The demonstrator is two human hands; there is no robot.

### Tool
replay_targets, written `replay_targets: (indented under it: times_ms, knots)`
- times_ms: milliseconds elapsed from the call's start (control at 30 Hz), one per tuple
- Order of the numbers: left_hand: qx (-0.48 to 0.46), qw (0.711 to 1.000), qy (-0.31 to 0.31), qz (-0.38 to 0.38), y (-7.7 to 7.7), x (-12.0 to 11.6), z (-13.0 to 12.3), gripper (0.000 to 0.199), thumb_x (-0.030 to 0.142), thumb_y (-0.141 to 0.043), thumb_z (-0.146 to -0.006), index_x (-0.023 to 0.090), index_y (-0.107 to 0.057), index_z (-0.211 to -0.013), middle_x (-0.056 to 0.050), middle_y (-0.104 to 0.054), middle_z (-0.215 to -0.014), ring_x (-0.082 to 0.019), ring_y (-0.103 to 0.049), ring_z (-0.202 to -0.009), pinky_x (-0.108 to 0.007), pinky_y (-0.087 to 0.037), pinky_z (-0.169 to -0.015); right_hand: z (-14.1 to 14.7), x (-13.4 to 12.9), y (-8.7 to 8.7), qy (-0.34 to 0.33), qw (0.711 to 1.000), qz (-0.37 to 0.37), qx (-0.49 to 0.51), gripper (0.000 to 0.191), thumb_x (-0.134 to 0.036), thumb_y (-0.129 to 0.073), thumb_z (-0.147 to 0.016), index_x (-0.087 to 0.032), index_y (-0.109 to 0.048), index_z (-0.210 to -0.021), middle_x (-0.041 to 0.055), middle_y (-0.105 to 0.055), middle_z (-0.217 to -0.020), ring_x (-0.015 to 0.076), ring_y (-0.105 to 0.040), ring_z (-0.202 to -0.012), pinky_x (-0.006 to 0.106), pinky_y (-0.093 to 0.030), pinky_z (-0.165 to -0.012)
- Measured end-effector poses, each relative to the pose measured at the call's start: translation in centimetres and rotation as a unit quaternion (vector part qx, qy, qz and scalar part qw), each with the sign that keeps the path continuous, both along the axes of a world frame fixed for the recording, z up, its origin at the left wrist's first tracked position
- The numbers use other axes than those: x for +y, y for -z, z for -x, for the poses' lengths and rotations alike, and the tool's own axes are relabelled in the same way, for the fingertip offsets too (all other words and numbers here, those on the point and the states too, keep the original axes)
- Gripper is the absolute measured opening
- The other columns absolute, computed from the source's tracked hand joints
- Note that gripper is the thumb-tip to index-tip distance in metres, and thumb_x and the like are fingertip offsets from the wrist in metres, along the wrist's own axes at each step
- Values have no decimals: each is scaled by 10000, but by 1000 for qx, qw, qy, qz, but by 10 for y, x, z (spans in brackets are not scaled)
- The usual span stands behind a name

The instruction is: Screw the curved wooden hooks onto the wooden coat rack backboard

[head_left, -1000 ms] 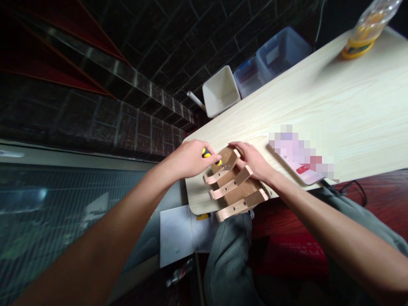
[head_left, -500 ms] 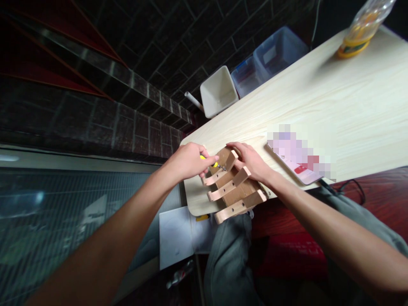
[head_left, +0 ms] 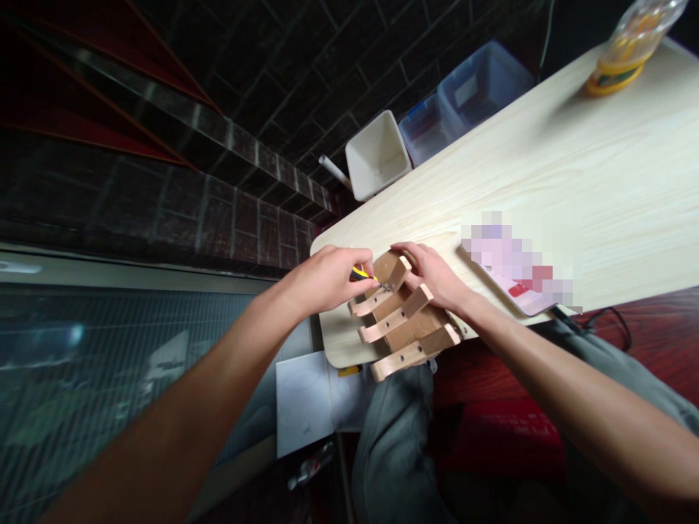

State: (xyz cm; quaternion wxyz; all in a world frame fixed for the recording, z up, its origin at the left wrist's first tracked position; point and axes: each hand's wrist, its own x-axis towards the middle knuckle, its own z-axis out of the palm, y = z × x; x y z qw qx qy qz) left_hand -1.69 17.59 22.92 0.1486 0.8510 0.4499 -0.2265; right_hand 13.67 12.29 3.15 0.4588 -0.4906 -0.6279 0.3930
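A small screwdriver [head_left: 359, 274] with a yellow and black handle is pinched in the fingers of my left hand [head_left: 328, 276]. Its tip meets the nearest hook-shaped wooden piece at a screw hole. That piece belongs to a wooden rack [head_left: 407, 331], a brown board with several pale curved hooks across it, each with holes. My right hand [head_left: 431, 273] grips the board's far right side, fingers over its top edge and thumb behind the end hook. The rack lies tilted at the table's near corner, overhanging the edge above my leg.
On the pale table [head_left: 546, 175], a phone [head_left: 524, 291], partly blurred out, lies to the right with a cable. A plastic bottle [head_left: 617, 69] stands at the far right. Beyond the far edge are a white bin [head_left: 376, 156] and clear plastic boxes [head_left: 480, 84]. White sheets [head_left: 303, 407] lie below the corner.
My left hand's fingers have shifted around the screwdriver handle, with index finger and thumb now further forward. The right hand keeps its grip, and the rack stays put.
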Motion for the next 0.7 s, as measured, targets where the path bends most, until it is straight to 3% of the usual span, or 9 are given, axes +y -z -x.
replay_targets:
  times_ms: [233, 433, 567, 700]
  knots:
    - [-8, 1000, 5, 6, -1, -5, 3, 202, 415, -654, -869, 240, -710, -952, -3, -760, -894, -166, -679, -804, -235, -440, -691, -1, 0, -1, -3, 1000, 5, 7, 494, -283, -559, -885, -195, -572, -1372, 125, -652, -1330, 299, -580, -1182, 458, -446, -1051]
    - [14, 997, -67, -38, -1, -7, -1, 307, 467, -573, -898, 235, -733, -1017, -33, -777, -921, -194, -701, -815, -267, -473, -714, 0, 1, 0, -3, 1000, 2, 7, 506, -271, -564, -876, -190, -574, -1375, 129, -651, -1331, 302, -580, -1189, 459, -451, -1050]
    - [53, 989, -130, -45, -6, -3, -13, 315, 521, -639, -835, 237, -774, -847, -32, -769, -740, -214, -698, -743, -286, -468, -646, 0, 0, 0, 1, 1000, 2, 5, 504, -277, -559, -885, -191, -571, -1381, 133, -649, -1331, 306, -578, -1195, 458, -450, -1049]
    - [29, 985, -166, -33, -8, -2, -19, 319, 553, -700, -781, 246, -788, -793, -7, -746, -632, -206, -686, -692, -282, -473, -614, 1, 0, 0, 4, 1000, 5, 4, 499, -273, -559, -884, -186, -574, -1376, 132, -656, -1311, 302, -580, -1186, 454, -447, -1049]
